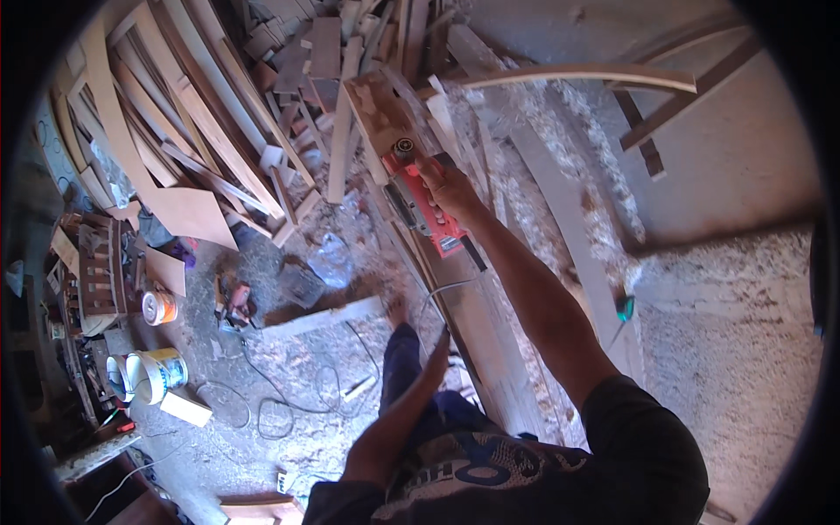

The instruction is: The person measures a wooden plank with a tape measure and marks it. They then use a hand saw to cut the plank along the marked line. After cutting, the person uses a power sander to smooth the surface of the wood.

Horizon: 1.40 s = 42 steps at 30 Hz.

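My right hand (451, 192) is closed around the handle of a red electric planer (426, 219). The planer rests on a long wooden plank (490, 359) that runs from near my body to the far end. A round black knob tops its front end. From its back, a power cord (451, 285) curves over the plank toward the left edge. Low by that edge is my left hand (439, 348), seen edge-on beside the cord. Its fingers are too dark and small to read.
Curved wooden pieces (201, 114) lean in a stack at the far left, with offcuts (319, 52) beyond the plank. White buckets (162, 374), a second power tool (234, 302) and loose cable (276, 418) lie left. A green-handled tool (625, 308) and shavings (569, 157) are right.
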{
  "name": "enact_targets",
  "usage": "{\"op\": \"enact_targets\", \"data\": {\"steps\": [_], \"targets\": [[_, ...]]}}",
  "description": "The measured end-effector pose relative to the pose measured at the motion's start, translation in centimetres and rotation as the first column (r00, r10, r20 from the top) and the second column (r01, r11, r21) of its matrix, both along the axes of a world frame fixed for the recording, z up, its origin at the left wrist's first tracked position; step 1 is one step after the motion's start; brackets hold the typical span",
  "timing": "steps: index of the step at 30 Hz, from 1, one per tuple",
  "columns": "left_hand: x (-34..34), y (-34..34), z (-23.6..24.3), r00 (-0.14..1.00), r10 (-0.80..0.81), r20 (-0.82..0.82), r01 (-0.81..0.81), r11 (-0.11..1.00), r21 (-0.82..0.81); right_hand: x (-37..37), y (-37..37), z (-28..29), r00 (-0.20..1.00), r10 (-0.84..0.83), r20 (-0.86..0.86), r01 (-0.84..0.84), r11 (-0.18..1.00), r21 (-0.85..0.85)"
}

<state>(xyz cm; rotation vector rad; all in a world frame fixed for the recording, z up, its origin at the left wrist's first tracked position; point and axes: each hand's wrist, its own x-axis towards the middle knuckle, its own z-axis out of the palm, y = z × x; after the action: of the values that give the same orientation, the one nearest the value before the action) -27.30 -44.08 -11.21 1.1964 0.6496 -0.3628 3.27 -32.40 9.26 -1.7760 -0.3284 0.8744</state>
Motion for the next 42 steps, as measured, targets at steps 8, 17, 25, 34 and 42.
{"op": "enact_targets", "data": {"steps": [8, 17, 25, 34, 42], "targets": [[-2.3, -0.8, -5.6, 0.981, 0.086, 0.174, -0.179, 0.746, 0.642, -15.6, -21.1, 0.2, 0.995, 0.084, 0.055, -0.071, 0.975, -0.210], [-11.3, -4.3, -0.1, 0.952, 0.163, -0.259, -0.111, 0.972, 0.207, -28.9, -38.1, 0.2, 0.951, 0.161, 0.265, -0.097, 0.966, -0.239], [-9.1, -3.6, -4.4, 0.933, 0.303, 0.196, -0.333, 0.931, 0.147, -19.6, -22.6, 1.5, 0.972, 0.068, 0.226, -0.014, 0.972, -0.234], [-2.6, -2.5, 3.4, 0.991, -0.110, 0.075, 0.068, 0.904, 0.421, -5.1, -5.7, -1.8, 0.985, -0.018, 0.170, 0.044, 0.988, -0.147], [-2.5, -0.3, 5.6, 0.984, -0.174, 0.035, 0.145, 0.903, 0.405, 3.1, 9.2, 0.3, 0.998, -0.066, -0.020, 0.067, 0.998, 0.021]]}}
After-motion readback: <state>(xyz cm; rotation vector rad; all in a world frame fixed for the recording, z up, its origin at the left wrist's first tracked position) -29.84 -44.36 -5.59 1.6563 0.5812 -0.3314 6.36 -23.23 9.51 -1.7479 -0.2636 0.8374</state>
